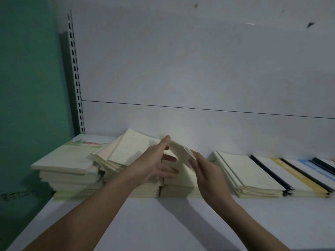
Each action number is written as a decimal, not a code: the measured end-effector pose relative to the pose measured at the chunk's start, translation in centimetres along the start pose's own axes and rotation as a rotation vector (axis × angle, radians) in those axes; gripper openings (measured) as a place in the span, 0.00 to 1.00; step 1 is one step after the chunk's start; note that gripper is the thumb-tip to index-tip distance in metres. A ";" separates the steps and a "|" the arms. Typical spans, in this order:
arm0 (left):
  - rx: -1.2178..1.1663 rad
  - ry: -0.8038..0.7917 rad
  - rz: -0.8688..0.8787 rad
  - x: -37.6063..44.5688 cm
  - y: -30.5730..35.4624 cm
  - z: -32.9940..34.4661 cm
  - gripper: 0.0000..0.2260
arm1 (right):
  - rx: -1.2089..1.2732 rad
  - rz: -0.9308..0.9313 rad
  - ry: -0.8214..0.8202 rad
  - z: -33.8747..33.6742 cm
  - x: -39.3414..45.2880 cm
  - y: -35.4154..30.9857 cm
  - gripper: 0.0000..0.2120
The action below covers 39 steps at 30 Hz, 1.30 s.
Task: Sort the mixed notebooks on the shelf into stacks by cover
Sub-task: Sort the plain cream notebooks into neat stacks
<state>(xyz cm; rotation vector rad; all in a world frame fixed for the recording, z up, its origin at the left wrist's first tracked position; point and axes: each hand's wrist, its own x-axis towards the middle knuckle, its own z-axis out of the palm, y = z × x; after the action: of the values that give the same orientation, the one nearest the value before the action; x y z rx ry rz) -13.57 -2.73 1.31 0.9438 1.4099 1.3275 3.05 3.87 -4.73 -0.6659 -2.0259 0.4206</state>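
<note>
Landmark: the cream notebook pile [174,185] at the middle of the shelf [163,223].
In front of the pile: bare shelf board, crossed only by the two forearms.
Above the pile: open air up the back panel [199,69]; the left hand [155,163], the right hand [206,171] and a tilted cream notebook [181,151] fill the space just over it.
Left of the pile: a fanned heap [117,156] and a tall stack [68,171] block passage.
Right of the pile: low overlapping notebooks [262,174] run to the frame edge.
Far left: slotted upright [76,78].

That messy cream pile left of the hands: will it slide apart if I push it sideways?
Probably. The cream pile lies fanned and crooked, so its thin notebooks would likely shear apart. It leans on the green-cover stack, which might shift too. Covers look smooth, perhaps slippery.
</note>
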 end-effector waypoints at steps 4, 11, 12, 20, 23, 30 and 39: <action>-0.331 -0.038 -0.115 0.3 0.6 -0.1 0.19 | -0.173 -0.245 -0.149 0.6 0.1 -0.8 0.19; -0.189 0.229 0.154 0.7 0.8 -2.5 0.18 | 0.248 0.165 -0.248 -0.6 0.7 1.9 0.20; -0.202 0.250 0.166 0.7 1.2 -3.1 0.18 | 0.145 0.202 -0.254 -0.6 0.6 2.5 0.21; -0.303 0.303 0.029 -0.5 2.4 -4.8 0.06 | -0.559 0.056 -0.684 2.2 -0.1 2.8 0.50; -0.254 0.268 0.000 -1.1 2.2 -5.2 0.07 | -0.600 -0.019 -0.531 2.5 -0.6 3.4 0.53; -0.237 0.269 0.070 -1.4 1.2 -6.8 0.15 | -0.094 0.278 -0.207 -0.7 -1.5 3.2 0.10; -0.277 0.195 0.033 -0.6 0.7 -2.2 0.18 | 0.111 0.149 0.081 -2.3 2.4 -2.8 0.11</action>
<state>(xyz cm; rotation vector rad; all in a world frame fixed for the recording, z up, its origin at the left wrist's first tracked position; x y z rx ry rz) -15.62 -3.85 2.00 0.6703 1.3145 1.6268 3.24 3.20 -0.43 -0.7557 -1.8691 0.5796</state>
